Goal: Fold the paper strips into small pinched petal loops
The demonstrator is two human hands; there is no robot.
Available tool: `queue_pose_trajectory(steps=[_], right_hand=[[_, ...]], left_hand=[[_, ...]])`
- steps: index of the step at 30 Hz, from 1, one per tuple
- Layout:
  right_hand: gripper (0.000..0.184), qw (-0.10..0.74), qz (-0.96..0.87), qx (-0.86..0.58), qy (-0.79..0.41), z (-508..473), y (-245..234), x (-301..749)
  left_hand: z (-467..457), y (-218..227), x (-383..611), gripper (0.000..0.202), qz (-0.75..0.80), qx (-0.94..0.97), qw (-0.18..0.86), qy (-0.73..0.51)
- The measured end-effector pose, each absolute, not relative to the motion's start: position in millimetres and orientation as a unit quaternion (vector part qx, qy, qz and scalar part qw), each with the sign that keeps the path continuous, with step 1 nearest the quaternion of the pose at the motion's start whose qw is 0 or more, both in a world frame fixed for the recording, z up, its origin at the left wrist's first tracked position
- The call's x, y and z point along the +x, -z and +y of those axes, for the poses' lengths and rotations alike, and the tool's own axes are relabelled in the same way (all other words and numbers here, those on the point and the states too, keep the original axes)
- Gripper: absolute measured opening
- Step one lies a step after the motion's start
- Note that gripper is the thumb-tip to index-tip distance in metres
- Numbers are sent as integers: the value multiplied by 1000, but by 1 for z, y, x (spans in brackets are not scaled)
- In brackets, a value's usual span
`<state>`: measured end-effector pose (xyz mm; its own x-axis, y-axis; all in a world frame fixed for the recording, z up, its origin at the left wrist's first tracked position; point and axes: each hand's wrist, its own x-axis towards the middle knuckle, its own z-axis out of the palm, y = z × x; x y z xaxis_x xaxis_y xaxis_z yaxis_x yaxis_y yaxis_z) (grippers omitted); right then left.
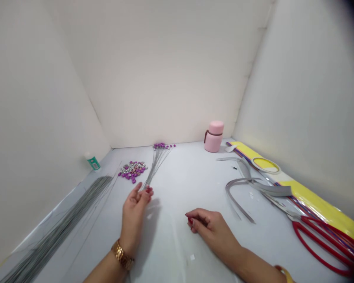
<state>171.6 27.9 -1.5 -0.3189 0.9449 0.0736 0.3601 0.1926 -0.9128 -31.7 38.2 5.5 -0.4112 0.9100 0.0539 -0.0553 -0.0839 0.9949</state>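
My left hand (136, 204), with a gold watch at the wrist, is at the lower ends of a bundle of thin grey wires (156, 163) tipped with purple pieces. Its thumb and fingers come together. Whether a wire is between them is too small to tell. My right hand (208, 227) is over the middle of the table, thumb and index fingertip pinched together. Anything in that pinch is hidden. Just beyond my left hand lies a pile of small purple and silver pieces (132, 169).
Long grey wires (67, 220) lie at left, near a green-and-white glue stick (93, 162). A pink flask (214, 136) stands at the back. To the right are grey strips (237, 188), a tape roll (265, 165), red-handled scissors (321, 241) and yellow packaging (321, 208). White walls enclose the table.
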Motion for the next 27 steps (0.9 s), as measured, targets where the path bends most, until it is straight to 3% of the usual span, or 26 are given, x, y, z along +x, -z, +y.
queue_pose_trajectory(steps=[5,12,20,27], right_hand=[[20,340,-703,-461,-422,28,3,171],[23,354,-720,-459,-383,28,11,168],[18,341,-739,-530,-239,43,-3,184],[23,314,-612,-723,-62,80,-18,254]], left_hand=[[46,0,-41,45,572,353,382,-634],[37,6,-31,33,586,549,368,-468],[47,21,-38,27,572,665,305,-371],[45,18,-35,27,579,688,271,-345]])
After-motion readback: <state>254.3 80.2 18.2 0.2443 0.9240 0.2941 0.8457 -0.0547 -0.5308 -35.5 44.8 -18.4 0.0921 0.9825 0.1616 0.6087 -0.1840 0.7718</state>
